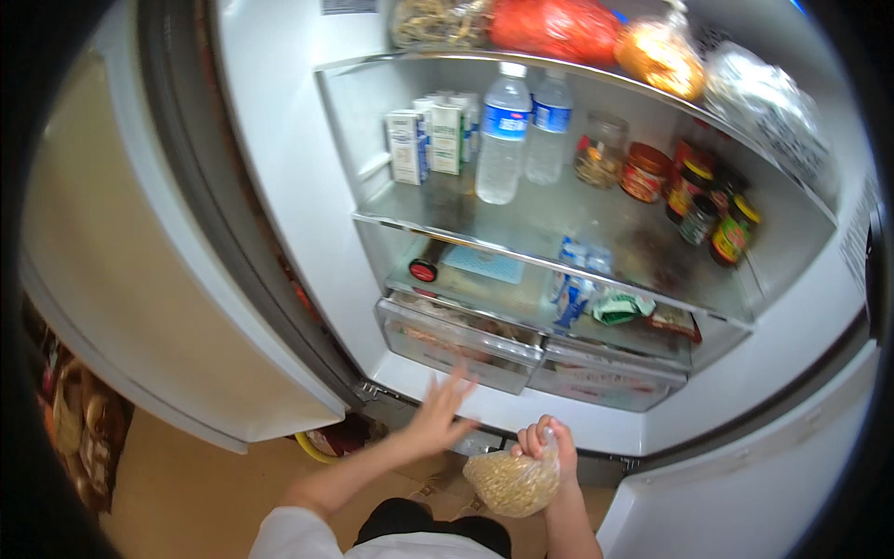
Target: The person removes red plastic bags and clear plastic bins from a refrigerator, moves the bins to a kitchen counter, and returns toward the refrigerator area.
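My right hand (552,444) grips the gathered neck of a clear plastic bag (513,482) filled with small pale-yellow grains or beans. The bag hangs in front of my body, just outside the fridge. Slightly blurred, my left hand (443,412) is empty with its fingers spread. It reaches toward the left clear drawer (454,349) at the bottom of the fridge; whether it touches anything I cannot tell. Packed items show inside that drawer. Beside it sits the right clear drawer (607,381), with more packages behind its front.
Both fridge doors stand open, the left door (154,244) and the right door (754,475). The middle glass shelf (447,202) holds cartons (405,147), water bottles (504,140) and several jars (733,230). Bags, including a red one (555,31), fill the top shelf. Packets (621,307) lie lower.
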Motion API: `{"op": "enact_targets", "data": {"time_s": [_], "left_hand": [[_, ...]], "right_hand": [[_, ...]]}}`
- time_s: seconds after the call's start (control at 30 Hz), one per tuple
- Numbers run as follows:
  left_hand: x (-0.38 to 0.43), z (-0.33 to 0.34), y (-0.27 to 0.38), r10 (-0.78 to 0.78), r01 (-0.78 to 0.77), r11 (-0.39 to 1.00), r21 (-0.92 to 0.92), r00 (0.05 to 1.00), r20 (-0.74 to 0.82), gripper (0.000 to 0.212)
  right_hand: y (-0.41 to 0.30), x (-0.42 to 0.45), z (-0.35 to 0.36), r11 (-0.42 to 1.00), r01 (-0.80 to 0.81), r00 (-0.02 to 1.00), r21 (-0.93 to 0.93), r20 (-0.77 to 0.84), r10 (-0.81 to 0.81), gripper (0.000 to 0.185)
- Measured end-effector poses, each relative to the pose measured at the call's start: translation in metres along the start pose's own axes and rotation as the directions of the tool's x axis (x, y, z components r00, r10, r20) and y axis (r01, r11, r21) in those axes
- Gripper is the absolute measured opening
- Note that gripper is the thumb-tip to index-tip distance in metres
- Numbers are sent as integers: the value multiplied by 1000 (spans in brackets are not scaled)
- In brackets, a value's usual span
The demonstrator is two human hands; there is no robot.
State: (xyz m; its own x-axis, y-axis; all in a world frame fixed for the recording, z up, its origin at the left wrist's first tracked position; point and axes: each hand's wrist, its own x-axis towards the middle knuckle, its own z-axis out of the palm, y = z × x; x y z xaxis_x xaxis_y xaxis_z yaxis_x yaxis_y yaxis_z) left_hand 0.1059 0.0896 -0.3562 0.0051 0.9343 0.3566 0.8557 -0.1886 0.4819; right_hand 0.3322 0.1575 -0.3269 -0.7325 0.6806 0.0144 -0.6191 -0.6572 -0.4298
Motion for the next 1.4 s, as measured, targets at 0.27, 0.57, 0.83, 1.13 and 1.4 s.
{"op": "enact_targets", "data": {"time_s": [0.27,0.57,0.83,1.13,1.4], "left_hand": [[-179,-43,55,-245,376,326,-867,920,306,97],[-349,-139,-8,-460,413,540,-734,875,154,100],[-566,-128,-75,-948,236,-18,-972,305,91,30],[-659,-179,-277,-931,-247,-40,-968,-342,126,15],[-619,-275,-411,-940,251,-76,-965,-342,-15,95]], "right_hand": [[125,-3,58,767,-271,962,-582,-193,193,23],[356,-35,127,621,-145,970,-771,13,243,22],[506,-57,190,263,309,702,-914,405,585,28],[502,-72,125,128,-425,733,-896,-258,630,33],[494,-97,102,-21,-203,765,-979,-171,621,35]]}}
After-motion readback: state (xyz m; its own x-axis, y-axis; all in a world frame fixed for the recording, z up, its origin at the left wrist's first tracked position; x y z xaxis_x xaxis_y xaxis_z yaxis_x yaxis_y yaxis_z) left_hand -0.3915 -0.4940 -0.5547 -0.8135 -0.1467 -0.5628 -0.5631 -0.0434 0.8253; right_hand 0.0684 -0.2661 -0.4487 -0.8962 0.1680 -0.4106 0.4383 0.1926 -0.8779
